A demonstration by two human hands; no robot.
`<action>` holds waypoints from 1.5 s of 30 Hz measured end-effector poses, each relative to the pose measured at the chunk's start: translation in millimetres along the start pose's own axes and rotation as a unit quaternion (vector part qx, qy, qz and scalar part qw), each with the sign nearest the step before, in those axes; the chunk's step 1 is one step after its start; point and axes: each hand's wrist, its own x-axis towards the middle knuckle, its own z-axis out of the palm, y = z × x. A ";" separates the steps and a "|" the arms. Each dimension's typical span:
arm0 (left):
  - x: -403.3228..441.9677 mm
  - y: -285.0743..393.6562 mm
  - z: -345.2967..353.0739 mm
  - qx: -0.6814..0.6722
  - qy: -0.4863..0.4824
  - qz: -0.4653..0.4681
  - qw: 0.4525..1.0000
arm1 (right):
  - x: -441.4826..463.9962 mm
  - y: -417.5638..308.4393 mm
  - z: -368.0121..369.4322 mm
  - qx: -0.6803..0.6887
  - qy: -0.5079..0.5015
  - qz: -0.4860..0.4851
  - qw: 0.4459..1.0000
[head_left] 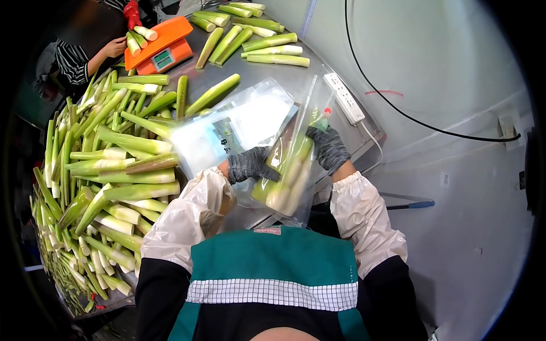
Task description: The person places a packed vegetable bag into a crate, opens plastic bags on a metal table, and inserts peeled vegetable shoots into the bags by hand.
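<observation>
A clear plastic bag [291, 170] with several green-and-white water bamboo stalks inside is between my hands, close to my apron. On its left side, my left hand [250, 165], in a grey knit glove, grips the bag with the thumb over the front. My right hand [330, 149], gloved the same way, is closed on the bag's right edge near a small red mark. Its fingertips are partly hidden. Beyond my left hand lies a stack of flat clear bags [227, 128] with blue and black print.
A large heap of water bamboo [125, 165] covers the left of the metal table. An orange scale [165, 48] bears stalks, with a co-worker's hand [115, 47] beside it. More stalks [273, 42] lie at the back. A white power strip [344, 98] sits along the right edge.
</observation>
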 end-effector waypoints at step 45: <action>137.6 -258.1 436.4 0.415 -0.861 -0.022 0.293 | -465.5 264.1 -108.4 -0.107 0.424 0.231 0.869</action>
